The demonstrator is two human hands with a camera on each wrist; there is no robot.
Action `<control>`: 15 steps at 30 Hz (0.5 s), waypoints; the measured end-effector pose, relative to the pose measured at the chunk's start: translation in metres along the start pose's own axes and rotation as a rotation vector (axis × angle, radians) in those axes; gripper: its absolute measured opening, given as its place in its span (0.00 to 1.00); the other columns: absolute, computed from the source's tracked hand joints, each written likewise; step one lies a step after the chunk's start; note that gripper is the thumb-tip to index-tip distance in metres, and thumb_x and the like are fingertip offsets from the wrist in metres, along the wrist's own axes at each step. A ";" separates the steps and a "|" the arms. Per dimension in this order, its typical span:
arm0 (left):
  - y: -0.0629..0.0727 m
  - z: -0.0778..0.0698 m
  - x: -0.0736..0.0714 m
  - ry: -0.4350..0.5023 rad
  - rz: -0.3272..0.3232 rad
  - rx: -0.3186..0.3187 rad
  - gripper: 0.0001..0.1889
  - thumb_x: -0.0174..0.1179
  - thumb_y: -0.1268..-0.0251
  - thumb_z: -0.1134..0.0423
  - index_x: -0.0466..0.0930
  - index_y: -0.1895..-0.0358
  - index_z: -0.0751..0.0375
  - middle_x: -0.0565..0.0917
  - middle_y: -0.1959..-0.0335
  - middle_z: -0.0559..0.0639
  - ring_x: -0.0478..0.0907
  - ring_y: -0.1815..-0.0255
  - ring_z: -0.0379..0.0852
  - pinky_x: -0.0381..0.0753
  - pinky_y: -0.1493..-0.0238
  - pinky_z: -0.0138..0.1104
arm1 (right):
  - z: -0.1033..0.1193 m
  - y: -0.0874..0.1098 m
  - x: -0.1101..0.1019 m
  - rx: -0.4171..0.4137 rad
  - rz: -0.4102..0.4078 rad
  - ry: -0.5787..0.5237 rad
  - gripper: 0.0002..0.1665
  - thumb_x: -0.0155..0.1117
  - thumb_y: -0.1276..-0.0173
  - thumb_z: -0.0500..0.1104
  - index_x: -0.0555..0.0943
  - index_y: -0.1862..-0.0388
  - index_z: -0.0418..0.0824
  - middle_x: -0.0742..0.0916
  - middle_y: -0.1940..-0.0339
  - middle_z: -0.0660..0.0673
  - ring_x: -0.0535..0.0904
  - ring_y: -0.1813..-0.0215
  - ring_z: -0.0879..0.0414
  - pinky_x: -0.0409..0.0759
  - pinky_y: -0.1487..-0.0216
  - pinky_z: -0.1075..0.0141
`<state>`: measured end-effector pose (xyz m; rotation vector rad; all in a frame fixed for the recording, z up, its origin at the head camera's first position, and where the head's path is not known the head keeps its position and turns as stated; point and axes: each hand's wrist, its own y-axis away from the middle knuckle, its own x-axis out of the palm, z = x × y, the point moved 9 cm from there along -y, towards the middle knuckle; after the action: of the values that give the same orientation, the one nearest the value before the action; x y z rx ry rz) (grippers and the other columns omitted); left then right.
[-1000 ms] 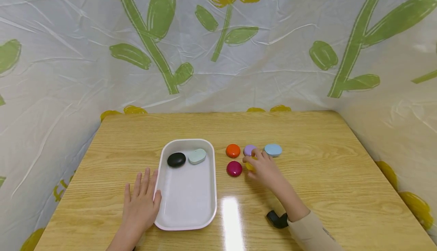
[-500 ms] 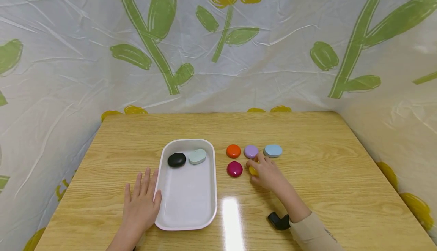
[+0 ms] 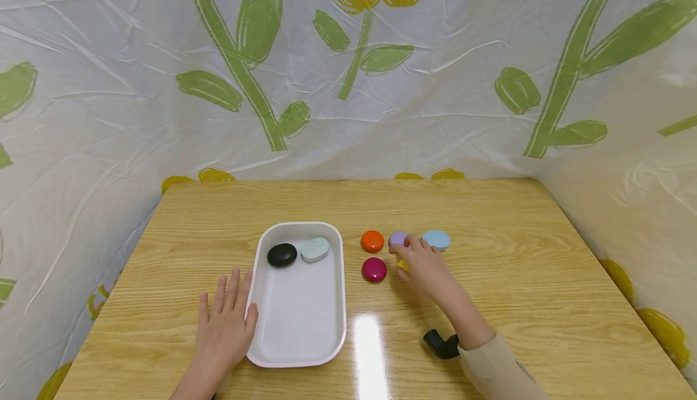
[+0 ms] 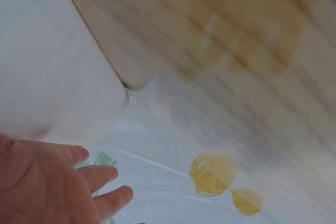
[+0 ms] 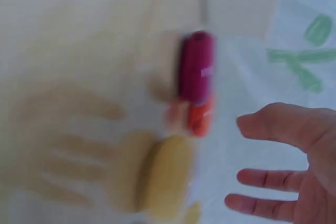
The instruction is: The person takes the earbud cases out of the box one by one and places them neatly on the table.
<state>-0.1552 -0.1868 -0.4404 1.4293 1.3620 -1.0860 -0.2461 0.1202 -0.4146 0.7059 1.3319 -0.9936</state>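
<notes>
My right hand (image 3: 427, 270) hovers over a yellow pebble-like piece (image 3: 403, 264), which its fingers partly cover. In the right wrist view the thumb (image 5: 273, 124) and fingers are spread, apart from the yellow piece (image 5: 169, 179) on the table. Behind the fingertips a lilac round piece (image 3: 398, 239) is partly hidden. A crimson round piece (image 3: 374, 270), an orange one (image 3: 373, 241) and a light blue oval (image 3: 437, 240) lie around it. My left hand (image 3: 223, 327) has straight fingers beside a white tray (image 3: 343, 303), its thumb at the rim. A black oval (image 3: 282, 255) and a mint oval (image 3: 315, 249) sit inside.
The wooden table (image 3: 533, 279) runs back to a white curtain (image 3: 446, 121) printed with flowers and leaves, which also hangs at both sides. A black wrist device (image 3: 441, 345) juts from the right sleeve (image 3: 498, 370).
My right hand shifts slightly toward me and right, then forward and left again, covering part of the lilac piece. My left hand and the tray stay in place.
</notes>
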 end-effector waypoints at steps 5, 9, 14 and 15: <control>0.000 0.000 0.001 -0.003 -0.002 0.000 0.29 0.39 0.30 0.54 0.49 0.29 0.60 0.48 0.28 0.61 0.40 0.28 0.62 0.36 0.35 0.60 | 0.030 -0.019 -0.023 -0.105 -0.045 -0.018 0.20 0.66 0.42 0.44 0.76 0.50 0.44 0.76 0.56 0.43 0.74 0.56 0.46 0.76 0.57 0.48; 0.000 0.000 0.001 -0.005 -0.007 0.002 0.29 0.40 0.30 0.54 0.50 0.29 0.59 0.48 0.28 0.61 0.41 0.29 0.62 0.36 0.35 0.60 | 0.059 -0.036 -0.029 -0.201 -0.045 -0.031 0.21 0.64 0.40 0.44 0.74 0.48 0.45 0.75 0.54 0.43 0.75 0.55 0.46 0.76 0.54 0.49; 0.000 0.000 0.002 -0.007 -0.009 0.000 0.29 0.40 0.30 0.54 0.50 0.29 0.60 0.48 0.28 0.61 0.41 0.29 0.61 0.36 0.35 0.60 | 0.091 -0.052 -0.018 -0.312 -0.020 -0.031 0.23 0.62 0.39 0.43 0.72 0.44 0.47 0.76 0.51 0.44 0.74 0.50 0.47 0.75 0.49 0.52; 0.000 0.000 0.002 -0.008 -0.009 0.001 0.29 0.40 0.30 0.54 0.50 0.29 0.60 0.48 0.28 0.61 0.41 0.29 0.61 0.37 0.35 0.60 | 0.096 -0.055 -0.014 -0.328 -0.011 -0.027 0.23 0.62 0.39 0.43 0.72 0.43 0.47 0.76 0.50 0.44 0.73 0.49 0.47 0.74 0.48 0.53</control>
<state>-0.1551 -0.1866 -0.4421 1.4191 1.3642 -1.0969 -0.2512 0.0138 -0.3808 0.4348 1.4339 -0.7649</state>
